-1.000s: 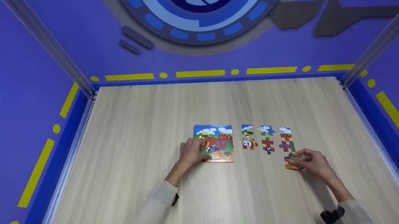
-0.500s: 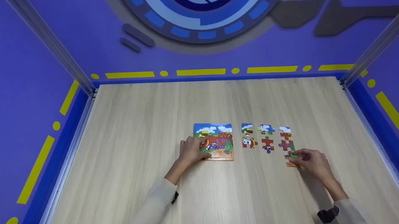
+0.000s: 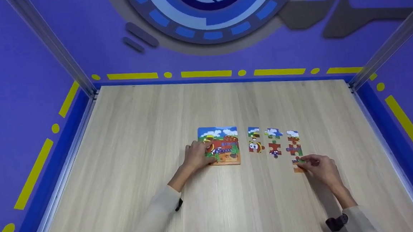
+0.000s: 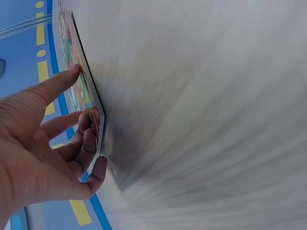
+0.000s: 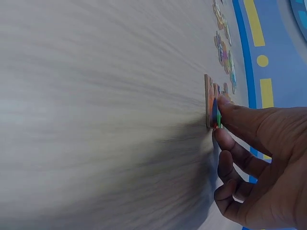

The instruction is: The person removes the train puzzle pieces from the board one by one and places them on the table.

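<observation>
A square picture board [image 3: 226, 154] with clouds, a red train and an orange ground lies mid-table. My left hand [image 3: 195, 155] rests at its left side, the thumb and forefinger spread on the picture; in the left wrist view the other fingers [image 4: 86, 148] bend near the edge of the board [image 4: 98, 115]. To the right lie jigsaw pieces in three columns. At the bottom of the right column my right hand [image 3: 322, 168] pinches a jigsaw piece [image 5: 218, 117] with green on it between thumb and forefinger. It overlaps or abuts an orange corner piece [image 3: 298, 170]; which, I cannot tell.
The left column [image 3: 255, 147] has two joined pieces. In the middle column, a cloud piece [image 3: 273, 132] sits above a red piece [image 3: 275, 149]. More pieces [image 3: 294, 149] head the right column. Blue-purple panels [image 3: 188, 56] wall the wooden table [image 3: 148, 108] at back and sides.
My right hand stays at the right column's bottom; the pinched piece has shifted only slightly. My left hand keeps its place on the board. The whole view has drifted a little.
</observation>
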Tool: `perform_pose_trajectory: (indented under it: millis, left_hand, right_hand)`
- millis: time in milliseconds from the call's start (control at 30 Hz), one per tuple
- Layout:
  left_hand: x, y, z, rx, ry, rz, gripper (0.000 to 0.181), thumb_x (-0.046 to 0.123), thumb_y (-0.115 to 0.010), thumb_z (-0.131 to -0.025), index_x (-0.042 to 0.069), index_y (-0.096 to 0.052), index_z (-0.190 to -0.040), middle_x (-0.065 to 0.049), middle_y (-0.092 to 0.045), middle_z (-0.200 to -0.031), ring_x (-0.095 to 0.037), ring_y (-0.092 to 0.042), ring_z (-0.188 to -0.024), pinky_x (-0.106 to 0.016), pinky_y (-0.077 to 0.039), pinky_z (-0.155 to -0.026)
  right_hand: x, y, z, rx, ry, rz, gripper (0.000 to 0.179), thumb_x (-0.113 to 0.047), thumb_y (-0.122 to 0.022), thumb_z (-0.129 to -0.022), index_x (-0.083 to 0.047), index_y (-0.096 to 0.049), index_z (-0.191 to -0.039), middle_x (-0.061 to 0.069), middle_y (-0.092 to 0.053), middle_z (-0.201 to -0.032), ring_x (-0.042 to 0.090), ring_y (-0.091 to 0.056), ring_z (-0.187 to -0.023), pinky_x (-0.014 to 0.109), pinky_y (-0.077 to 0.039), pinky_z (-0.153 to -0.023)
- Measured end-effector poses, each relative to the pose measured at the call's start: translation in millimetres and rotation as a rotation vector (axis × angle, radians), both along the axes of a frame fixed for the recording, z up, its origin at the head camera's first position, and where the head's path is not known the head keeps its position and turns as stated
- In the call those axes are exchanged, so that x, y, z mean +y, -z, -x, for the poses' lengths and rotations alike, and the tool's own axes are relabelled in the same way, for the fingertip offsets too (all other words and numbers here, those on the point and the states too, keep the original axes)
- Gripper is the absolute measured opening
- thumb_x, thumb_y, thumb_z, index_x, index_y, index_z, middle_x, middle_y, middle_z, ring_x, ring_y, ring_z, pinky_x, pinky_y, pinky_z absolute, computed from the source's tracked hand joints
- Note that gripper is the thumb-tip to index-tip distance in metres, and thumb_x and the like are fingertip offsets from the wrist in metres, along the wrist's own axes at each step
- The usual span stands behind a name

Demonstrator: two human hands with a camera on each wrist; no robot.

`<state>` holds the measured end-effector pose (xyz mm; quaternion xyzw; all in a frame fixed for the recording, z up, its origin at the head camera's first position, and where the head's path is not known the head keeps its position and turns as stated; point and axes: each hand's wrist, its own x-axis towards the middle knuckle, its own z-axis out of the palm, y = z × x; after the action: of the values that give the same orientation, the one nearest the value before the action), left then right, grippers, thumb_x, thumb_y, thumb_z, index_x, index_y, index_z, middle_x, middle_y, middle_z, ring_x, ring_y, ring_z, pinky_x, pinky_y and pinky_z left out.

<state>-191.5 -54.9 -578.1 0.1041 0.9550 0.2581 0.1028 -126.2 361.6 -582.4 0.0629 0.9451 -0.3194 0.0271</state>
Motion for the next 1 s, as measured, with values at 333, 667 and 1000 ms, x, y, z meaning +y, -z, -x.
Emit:
perform_pose_trajectory:
  millis: [333,667,1000]
  left_hand:
    - [-8.6,-1.7,3.2,0.016,-0.038,-0.093,0.042,0.028,-0.082,-0.086,0.007,-0.074,-0.122,-0.013,-0.068,-0.108,-0.027,-0.055,-0.1,-0.045,-0.04,-0.085]
    - [-27.3,2.1,9.6,0.1,0.074,-0.149,0.046,0.023,-0.078,-0.09,0.005,-0.069,-0.131,-0.02,-0.051,-0.151,-0.041,-0.042,-0.144,-0.061,-0.034,-0.112]
    - [-29.0,6.1,11.3,0.126,0.101,-0.09,0.051,0.029,-0.085,-0.084,0.007,-0.071,-0.128,-0.018,-0.054,-0.15,-0.039,-0.041,-0.146,-0.064,-0.029,-0.112]
  right_hand:
    - [-8,-10.1,8.0,0.02,-0.084,0.065,0.021,-0.022,-0.071,-0.097,-0.003,-0.078,-0.105,0.012,-0.076,-0.091,0.015,-0.067,-0.077,0.019,-0.047,-0.061]
    - [-48,-4.3,11.7,0.005,-0.196,0.139,0.012,-0.011,-0.071,-0.096,-0.005,-0.077,-0.105,0.01,-0.076,-0.096,0.006,-0.059,-0.073,0.018,-0.046,-0.063]
    - [-109,-2.1,29.5,-0.023,-0.303,0.218,0.016,-0.013,-0.07,-0.096,-0.006,-0.076,-0.11,0.007,-0.075,-0.096,0.013,-0.062,-0.075,0.019,-0.046,-0.065]
